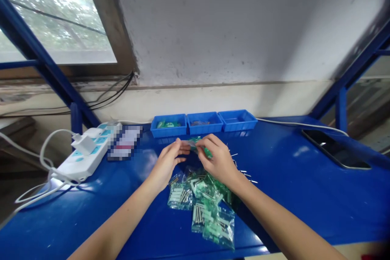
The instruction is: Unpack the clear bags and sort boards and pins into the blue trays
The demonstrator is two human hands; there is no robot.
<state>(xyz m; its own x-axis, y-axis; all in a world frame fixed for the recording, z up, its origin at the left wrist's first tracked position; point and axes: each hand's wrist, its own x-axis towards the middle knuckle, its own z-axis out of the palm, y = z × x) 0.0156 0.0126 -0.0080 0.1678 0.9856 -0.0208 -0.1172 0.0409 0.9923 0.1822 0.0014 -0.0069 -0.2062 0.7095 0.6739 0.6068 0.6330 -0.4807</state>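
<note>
At frame centre, my left hand (169, 157) and right hand (217, 158) pinch a clear plastic bag (189, 143) between them, seemingly to steady it; filled packets (179, 196) lie below, within reach.

The single view looks out from a camera worn on the person's head, facing forward and pitched down over a blue table (304, 203). It sits close behind the work: both forearms (122, 219) run in from the bottom edge, bringing the left hand (166, 162) and right hand (218, 160) near the middle. Farther off come three blue trays (205, 129), then the wall (228, 28), filling most of the upper part, with a window (63, 20) at upper left.
</note>
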